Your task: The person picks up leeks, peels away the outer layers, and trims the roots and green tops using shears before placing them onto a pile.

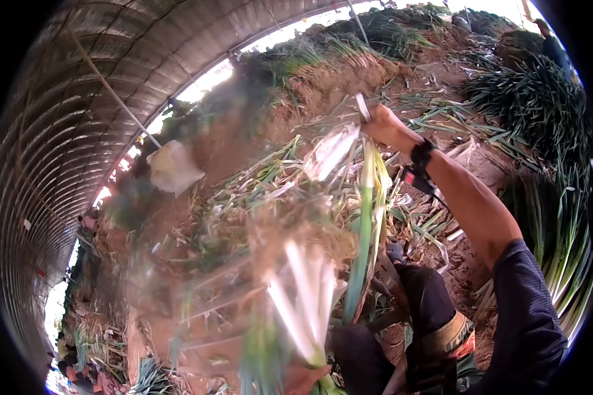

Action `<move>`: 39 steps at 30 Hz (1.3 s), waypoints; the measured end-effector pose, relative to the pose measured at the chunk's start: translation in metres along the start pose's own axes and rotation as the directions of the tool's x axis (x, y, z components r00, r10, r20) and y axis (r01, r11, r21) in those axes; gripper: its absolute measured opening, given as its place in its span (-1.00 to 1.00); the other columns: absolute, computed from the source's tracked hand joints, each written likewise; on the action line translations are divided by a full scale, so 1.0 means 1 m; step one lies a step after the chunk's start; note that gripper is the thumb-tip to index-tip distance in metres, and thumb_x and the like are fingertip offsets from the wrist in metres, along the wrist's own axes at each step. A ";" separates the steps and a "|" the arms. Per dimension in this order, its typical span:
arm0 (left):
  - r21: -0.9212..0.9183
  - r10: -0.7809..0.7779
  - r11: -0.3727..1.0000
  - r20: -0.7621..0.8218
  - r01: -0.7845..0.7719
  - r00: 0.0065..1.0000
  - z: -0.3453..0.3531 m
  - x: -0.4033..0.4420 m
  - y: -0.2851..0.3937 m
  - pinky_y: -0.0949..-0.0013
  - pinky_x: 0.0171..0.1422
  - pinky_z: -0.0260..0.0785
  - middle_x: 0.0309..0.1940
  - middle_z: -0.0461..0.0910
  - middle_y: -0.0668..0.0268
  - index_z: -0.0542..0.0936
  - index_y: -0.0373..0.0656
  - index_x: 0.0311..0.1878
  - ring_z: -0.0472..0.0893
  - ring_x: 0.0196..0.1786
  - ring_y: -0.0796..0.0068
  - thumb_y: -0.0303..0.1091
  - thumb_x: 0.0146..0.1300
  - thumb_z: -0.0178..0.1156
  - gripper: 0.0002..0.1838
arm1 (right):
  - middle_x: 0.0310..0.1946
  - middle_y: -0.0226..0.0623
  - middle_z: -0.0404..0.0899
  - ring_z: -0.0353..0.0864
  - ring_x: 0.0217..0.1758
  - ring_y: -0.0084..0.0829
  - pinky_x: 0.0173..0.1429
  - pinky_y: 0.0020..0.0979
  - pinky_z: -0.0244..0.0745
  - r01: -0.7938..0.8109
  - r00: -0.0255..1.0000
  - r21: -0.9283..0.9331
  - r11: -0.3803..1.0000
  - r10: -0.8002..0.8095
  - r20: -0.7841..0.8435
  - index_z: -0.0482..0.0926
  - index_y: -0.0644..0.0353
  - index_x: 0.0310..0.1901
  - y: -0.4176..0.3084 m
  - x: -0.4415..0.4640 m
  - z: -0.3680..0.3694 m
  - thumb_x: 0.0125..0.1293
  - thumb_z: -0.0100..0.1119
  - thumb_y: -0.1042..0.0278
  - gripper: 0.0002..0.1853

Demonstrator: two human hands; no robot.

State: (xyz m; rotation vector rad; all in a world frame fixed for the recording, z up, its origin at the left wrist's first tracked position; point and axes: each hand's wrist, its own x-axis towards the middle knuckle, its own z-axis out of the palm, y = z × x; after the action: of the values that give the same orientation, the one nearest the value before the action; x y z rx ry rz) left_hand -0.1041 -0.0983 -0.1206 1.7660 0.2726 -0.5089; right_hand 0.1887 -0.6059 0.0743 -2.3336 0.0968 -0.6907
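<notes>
My right hand is closed around a leek near its white end; the green leaves hang down towards my legs, with pale peeled layers beside it. Low in the view, my left hand is wrapped round several leeks, their white stalks and blurred roots pointing up and their green leaves at lower left. A dark band and a small red and black device are at my right wrist.
Leek scraps cover the ground ahead. Piles of green leeks stand at the right and at the back. A pale bag-like thing is at the left, under a curved roof. A person is at the far right.
</notes>
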 end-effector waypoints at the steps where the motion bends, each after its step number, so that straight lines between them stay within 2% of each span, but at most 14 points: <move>1: 0.145 0.174 0.974 0.025 -0.176 0.984 -0.004 0.000 0.002 0.23 -0.24 0.54 -0.31 0.72 0.26 0.73 -0.27 -0.26 0.70 -0.27 0.39 -0.33 0.24 0.47 -0.81 | -0.57 -0.23 0.66 0.65 -0.49 -0.44 -0.42 -0.36 0.57 0.097 0.991 0.085 0.992 -0.104 0.085 0.73 0.27 -0.32 0.011 -0.006 0.008 0.29 0.23 0.34 -0.81; 2: 0.285 0.334 0.896 0.074 -0.341 0.940 -0.009 -0.001 0.006 0.23 -0.19 0.58 -0.21 0.75 0.22 0.73 -0.30 -0.15 0.73 -0.19 0.33 -0.40 0.24 0.45 -0.80 | -0.59 -0.31 0.64 0.60 -0.52 -0.50 -0.46 -0.40 0.52 0.183 0.964 0.179 0.967 -0.212 0.160 0.73 0.26 -0.33 0.025 -0.015 0.023 0.32 0.22 0.33 -0.81; 3: 0.491 -0.006 0.871 0.057 -0.023 0.998 -0.002 -0.001 0.055 0.17 0.32 0.47 0.26 0.54 0.10 0.16 -0.20 0.52 0.54 0.28 0.21 -0.39 -0.08 0.61 0.10 | -0.59 -0.42 0.61 0.51 -0.57 -0.57 -0.51 -0.45 0.45 0.159 0.933 0.223 0.962 -0.220 0.284 0.73 0.21 -0.33 0.036 -0.023 0.041 0.38 0.20 0.31 -0.79; 4: 0.407 0.033 0.912 0.063 -0.055 0.997 -0.005 -0.002 0.056 0.15 0.33 0.46 0.24 0.54 0.09 0.18 -0.21 0.51 0.54 0.27 0.17 -0.40 -0.10 0.61 0.10 | -0.56 -0.45 0.59 0.49 -0.57 -0.58 -0.53 -0.46 0.43 0.219 0.920 0.314 0.924 -0.302 0.249 0.71 0.18 -0.25 0.003 -0.057 0.033 0.42 0.18 0.29 -0.82; 9: 0.103 0.128 0.986 0.037 -0.131 0.991 -0.025 -0.004 0.060 0.11 0.39 0.43 0.20 0.54 0.07 0.22 -0.25 0.50 0.54 0.25 0.07 -0.47 -0.20 0.63 0.12 | -0.17 -0.31 0.62 0.56 -0.45 -0.54 -0.46 -0.51 0.54 -0.349 0.663 0.343 0.872 -0.029 0.748 0.57 0.10 0.20 -0.064 -0.145 0.029 0.50 0.08 0.39 -0.71; 12: -0.040 0.138 0.990 0.056 -0.136 0.989 -0.019 -0.031 0.098 0.14 0.39 0.44 0.23 0.54 0.05 0.21 -0.26 0.52 0.55 0.27 0.11 -0.60 -0.16 0.58 0.11 | 0.10 -0.14 0.56 0.61 -0.37 -0.44 -0.24 -0.43 0.64 -0.296 0.666 0.740 0.604 -0.425 0.613 0.53 0.21 0.15 -0.056 -0.200 0.084 0.43 0.10 0.46 -0.72; 15: -0.247 0.235 0.947 0.094 -0.206 0.967 -0.013 -0.050 0.107 0.11 0.41 0.43 0.25 0.54 0.03 0.21 -0.28 0.52 0.55 0.31 0.11 -0.71 -0.07 0.50 0.03 | -0.01 0.04 0.57 0.64 -0.30 -0.27 -0.11 -0.21 0.68 -0.133 0.647 0.613 0.779 -0.400 0.648 0.33 0.42 0.26 -0.107 -0.224 0.102 0.53 -0.05 0.20 -0.54; 18: 0.009 0.405 0.914 0.022 -0.405 0.914 -0.050 -0.027 0.029 0.24 -0.11 0.61 -0.08 0.72 0.12 0.66 -0.36 0.02 0.72 -0.13 0.28 -0.51 0.24 0.39 -0.71 | -0.09 0.15 0.57 0.65 -0.26 -0.12 -0.02 -0.07 0.69 -0.018 0.740 0.559 0.829 -0.365 0.566 0.33 0.59 0.22 -0.118 -0.232 0.147 0.56 -0.03 0.12 -0.45; 21: -0.136 0.305 0.948 0.110 -0.289 0.946 -0.040 -0.022 0.040 0.19 0.10 0.57 0.02 0.67 0.07 0.51 -0.33 0.19 0.67 0.01 0.21 -0.60 0.12 0.42 -0.46 | -0.06 0.02 0.58 0.70 -0.13 -0.22 -0.05 -0.28 0.69 0.072 0.544 0.283 0.956 -0.276 0.792 0.36 0.33 0.30 -0.120 -0.228 0.177 0.20 0.20 0.50 -0.41; 25: -0.143 0.022 0.990 0.175 0.003 0.984 -0.042 -0.018 0.046 0.12 0.41 0.43 0.23 0.56 0.06 0.23 -0.28 0.51 0.55 0.30 0.12 -0.70 -0.11 0.53 0.05 | -0.24 -0.04 0.60 0.60 -0.39 -0.23 -0.18 -0.27 0.64 0.360 0.449 0.300 0.884 -0.446 0.775 0.52 0.47 0.04 -0.082 -0.244 0.241 0.30 0.06 0.47 -0.68; 31: -0.251 -0.052 0.962 0.216 0.107 0.975 -0.039 -0.021 0.057 0.12 0.40 0.43 0.16 0.61 0.13 0.30 -0.28 0.46 0.55 0.29 0.14 -0.68 -0.19 0.59 0.05 | -0.26 -0.22 0.58 0.58 -0.35 -0.36 -0.25 -0.39 0.60 -0.008 0.734 0.652 0.758 -0.439 0.519 0.53 0.33 0.08 -0.049 -0.255 0.304 0.35 0.05 0.55 -0.72; 34: -0.415 0.220 0.906 0.301 -0.081 0.928 -0.051 -0.016 0.024 0.20 -0.04 0.64 -0.09 0.72 0.08 0.66 -0.36 0.02 0.74 -0.12 0.21 -0.54 0.23 0.37 -0.71 | -0.23 -0.25 0.55 0.58 -0.28 -0.40 -0.25 -0.39 0.60 0.029 0.842 0.598 0.801 -0.342 0.417 0.51 0.31 0.11 -0.066 -0.242 0.294 0.37 0.07 0.53 -0.70; 37: -0.591 0.565 0.754 0.363 -0.285 0.741 -0.053 -0.012 -0.003 0.21 -0.04 0.64 -0.09 0.73 0.10 0.66 -0.34 0.03 0.75 -0.11 0.22 -0.56 0.23 0.35 -0.71 | -0.22 -0.27 0.54 0.58 -0.24 -0.41 -0.22 -0.39 0.60 -0.430 0.841 0.640 0.637 0.023 0.541 0.51 0.28 0.12 -0.084 -0.177 0.245 0.34 0.11 0.50 -0.68; 39: -0.425 0.243 0.900 0.304 -0.098 0.921 -0.064 -0.016 -0.010 0.23 -0.07 0.64 -0.10 0.73 0.13 0.67 -0.31 0.03 0.75 -0.12 0.27 -0.56 0.21 0.38 -0.70 | -0.27 -0.25 0.55 0.58 -0.24 -0.40 -0.21 -0.37 0.59 -0.180 0.932 0.451 0.874 0.005 0.362 0.58 0.25 0.00 -0.084 -0.129 0.224 0.29 0.18 0.42 -0.74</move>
State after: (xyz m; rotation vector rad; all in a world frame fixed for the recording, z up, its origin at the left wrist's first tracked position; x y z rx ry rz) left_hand -0.1106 -0.0330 -0.1098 1.2541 -0.0355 -0.5813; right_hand 0.1814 -0.3747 -0.0690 -1.9157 -0.1118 -0.2011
